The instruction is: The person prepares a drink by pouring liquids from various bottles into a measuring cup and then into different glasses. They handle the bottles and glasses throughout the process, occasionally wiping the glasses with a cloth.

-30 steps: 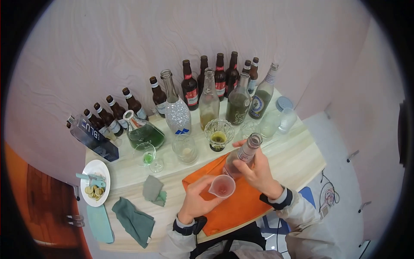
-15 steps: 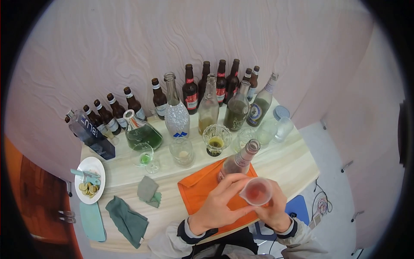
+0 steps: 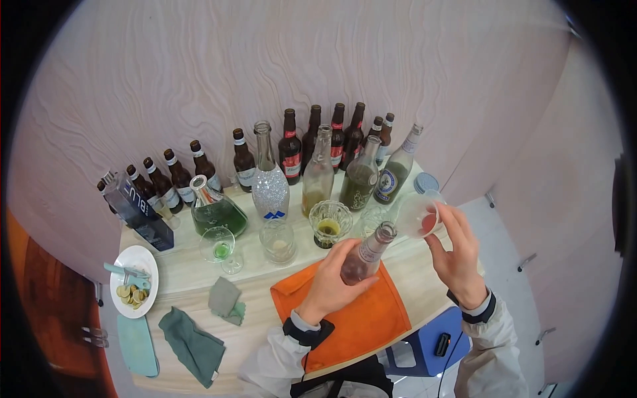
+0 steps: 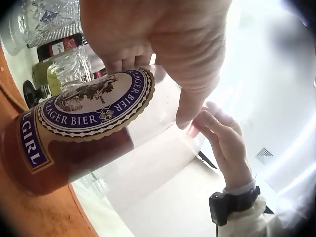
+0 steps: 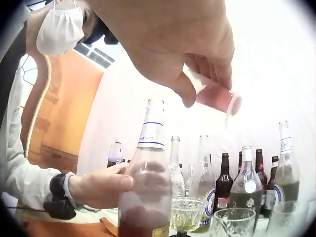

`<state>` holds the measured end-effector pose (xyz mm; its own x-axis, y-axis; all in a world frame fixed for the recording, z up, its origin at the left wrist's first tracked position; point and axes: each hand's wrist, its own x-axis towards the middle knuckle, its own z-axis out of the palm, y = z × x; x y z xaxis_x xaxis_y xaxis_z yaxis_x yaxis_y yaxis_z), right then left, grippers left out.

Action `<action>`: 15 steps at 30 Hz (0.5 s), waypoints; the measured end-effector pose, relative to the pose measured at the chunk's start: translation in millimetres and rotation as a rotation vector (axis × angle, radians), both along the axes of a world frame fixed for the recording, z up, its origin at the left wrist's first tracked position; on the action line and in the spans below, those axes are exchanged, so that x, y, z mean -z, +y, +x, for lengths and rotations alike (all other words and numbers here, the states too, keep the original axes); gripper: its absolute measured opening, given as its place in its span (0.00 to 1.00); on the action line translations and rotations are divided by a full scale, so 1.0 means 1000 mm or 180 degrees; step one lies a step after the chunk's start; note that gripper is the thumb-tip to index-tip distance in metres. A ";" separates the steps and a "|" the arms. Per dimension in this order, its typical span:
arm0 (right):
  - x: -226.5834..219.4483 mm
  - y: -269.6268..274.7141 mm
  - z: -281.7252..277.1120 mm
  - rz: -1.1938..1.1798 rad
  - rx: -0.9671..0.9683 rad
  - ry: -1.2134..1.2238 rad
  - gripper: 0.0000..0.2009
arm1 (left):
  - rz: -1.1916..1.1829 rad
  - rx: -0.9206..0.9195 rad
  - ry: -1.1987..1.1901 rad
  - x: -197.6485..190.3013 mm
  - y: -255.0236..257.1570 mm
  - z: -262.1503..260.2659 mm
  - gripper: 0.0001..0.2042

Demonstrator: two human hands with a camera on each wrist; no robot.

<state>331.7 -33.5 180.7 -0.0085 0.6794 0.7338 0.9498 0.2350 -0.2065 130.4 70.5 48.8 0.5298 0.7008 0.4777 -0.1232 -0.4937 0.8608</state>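
Note:
My left hand (image 3: 332,285) grips a clear glass bottle (image 3: 361,262) above the orange cloth (image 3: 385,312). The left wrist view shows reddish liquid in its lower part and a blue-and-white label (image 4: 94,106). To the right, my right hand (image 3: 458,255) holds a small clear cup (image 3: 418,215) of pink liquid between thumb and fingers. In the right wrist view the cup (image 5: 212,94) is tipped sideways, apart from and higher than the bottle mouth (image 5: 156,103), with liquid near its rim. No stream shows.
Brown bottles (image 3: 290,149) and several clear ones line the back. A stemmed green-drink glass (image 3: 221,249), a tumbler (image 3: 279,242) and a crystal glass (image 3: 330,222) stand in front. Leftward are a plate of lime slices (image 3: 135,255) and a dark green cloth (image 3: 192,345).
The cup has passed from my left hand to my right and moved right, now tilted. My left hand has taken hold of the bottle, which my right hand held a second ago.

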 end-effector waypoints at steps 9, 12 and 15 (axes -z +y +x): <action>-0.009 0.006 0.005 -0.0105 -0.0036 -0.0265 0.30 | 0.0065 -0.0010 -0.0033 0.001 0.001 0.000 0.39; -0.016 0.007 0.007 -0.0134 -0.0115 -0.0413 0.29 | 0.0009 0.0030 -0.0045 0.002 0.001 0.000 0.39; -0.020 0.008 0.008 -0.0127 -0.0144 -0.0499 0.30 | -0.0038 0.0035 -0.0053 0.001 0.001 -0.001 0.39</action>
<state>339.5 -25.3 200.5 -0.1520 0.7043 0.6934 0.9597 0.2729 -0.0667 129.7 71.6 48.2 0.5295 0.7006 0.4782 -0.1431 -0.4819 0.8645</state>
